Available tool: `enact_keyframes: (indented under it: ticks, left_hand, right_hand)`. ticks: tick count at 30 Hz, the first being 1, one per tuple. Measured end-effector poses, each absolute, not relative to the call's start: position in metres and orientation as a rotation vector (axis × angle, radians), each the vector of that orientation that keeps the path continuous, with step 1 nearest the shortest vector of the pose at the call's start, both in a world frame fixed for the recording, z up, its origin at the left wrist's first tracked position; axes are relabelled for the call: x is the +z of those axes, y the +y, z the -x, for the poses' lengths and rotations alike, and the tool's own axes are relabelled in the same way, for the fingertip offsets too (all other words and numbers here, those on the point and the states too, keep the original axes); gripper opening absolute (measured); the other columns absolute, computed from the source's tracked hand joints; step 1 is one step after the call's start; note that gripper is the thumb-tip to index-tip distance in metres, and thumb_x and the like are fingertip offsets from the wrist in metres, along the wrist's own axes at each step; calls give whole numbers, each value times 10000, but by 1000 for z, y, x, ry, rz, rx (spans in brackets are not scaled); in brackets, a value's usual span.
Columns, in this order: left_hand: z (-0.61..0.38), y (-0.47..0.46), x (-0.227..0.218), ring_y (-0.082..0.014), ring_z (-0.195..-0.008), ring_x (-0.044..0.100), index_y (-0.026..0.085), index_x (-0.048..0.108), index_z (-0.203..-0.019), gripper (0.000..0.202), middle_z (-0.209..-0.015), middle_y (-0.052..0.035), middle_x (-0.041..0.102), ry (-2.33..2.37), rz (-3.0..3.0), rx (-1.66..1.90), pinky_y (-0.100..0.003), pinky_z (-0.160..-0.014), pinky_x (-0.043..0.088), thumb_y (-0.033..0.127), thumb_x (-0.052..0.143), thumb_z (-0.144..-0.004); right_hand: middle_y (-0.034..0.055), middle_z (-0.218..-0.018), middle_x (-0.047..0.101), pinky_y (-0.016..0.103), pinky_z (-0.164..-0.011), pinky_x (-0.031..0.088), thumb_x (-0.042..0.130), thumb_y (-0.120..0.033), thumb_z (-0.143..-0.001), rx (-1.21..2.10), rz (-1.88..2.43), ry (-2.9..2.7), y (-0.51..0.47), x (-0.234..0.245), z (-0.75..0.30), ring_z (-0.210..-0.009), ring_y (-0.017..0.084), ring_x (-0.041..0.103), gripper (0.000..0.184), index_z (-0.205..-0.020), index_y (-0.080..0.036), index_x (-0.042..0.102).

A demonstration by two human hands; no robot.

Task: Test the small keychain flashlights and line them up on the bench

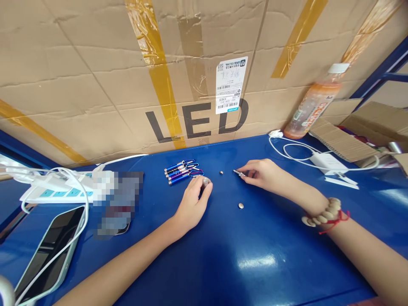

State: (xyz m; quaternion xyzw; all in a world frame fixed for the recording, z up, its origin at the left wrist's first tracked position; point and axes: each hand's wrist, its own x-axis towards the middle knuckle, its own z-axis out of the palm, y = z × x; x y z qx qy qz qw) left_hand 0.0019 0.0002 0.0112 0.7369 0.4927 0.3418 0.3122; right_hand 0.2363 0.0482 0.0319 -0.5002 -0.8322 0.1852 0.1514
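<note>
While a phone and a power strip sit well left of the blue clip-ended tubes on the counter, the left hand rests just right of those tubes and nearer the person, its fingers curled around a round silvery piece, mostly hidden. Further right of the tubes lies a small loose cap; beyond it, a thin metal part is pinched narrowly in the right hand. A shiny disc lies right of the tubes too, but nearer the person. Well to their right are a drink bottle and a white charger. The step in hand appears to be handling small separate parts, one per hand; the next move seems to call for a light, precise pinch.
</note>
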Motion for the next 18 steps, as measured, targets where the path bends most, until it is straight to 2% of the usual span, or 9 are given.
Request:
enact_keyframes:
  ticks: [4, 9, 13, 18]
  left_hand:
    - [-2, -1, 13, -126, -713, 438, 165, 439, -792, 249, -771, -13, 481, 1340, -1880, 900, -257, -689, 363, 333, 328, -939]
    - [-3, -3, 17, -111, -729, 459, 179, 354, -769, 215, -814, -2, 526, 1276, -1858, 926, -224, -621, 356, 338, 432, -893]
    - [-2, -5, 18, -113, -744, 492, 178, 438, -853, 181, -859, -15, 560, 1230, -1874, 920, -208, -585, 371, 354, 477, -871]
    - [-1, -5, 13, -103, -641, 485, 177, 524, -949, 215, -736, 3, 532, 1186, -1915, 911, -209, -572, 385, 375, 500, -871]
  right_hand:
    - [42, -792, 666, 250, -627, 477, 535, -294, -829, 505, 1300, -2323, 43, 36, -230, -655, 131, 603, 244, -931, -153, 705]
    - [45, -805, 666, 234, -608, 493, 580, -324, -816, 547, 1126, -2121, 30, 44, -216, -697, 132, 609, 229, -920, -157, 696]
    - [40, -842, 665, 228, -653, 505, 581, -274, -825, 668, 959, -2112, 19, 46, -202, -728, 121, 611, 210, -971, -164, 685]
    - [30, -885, 674, 221, -620, 509, 592, -324, -826, 868, 971, -2056, 10, 42, -195, -680, 109, 605, 263, -1036, -181, 663]
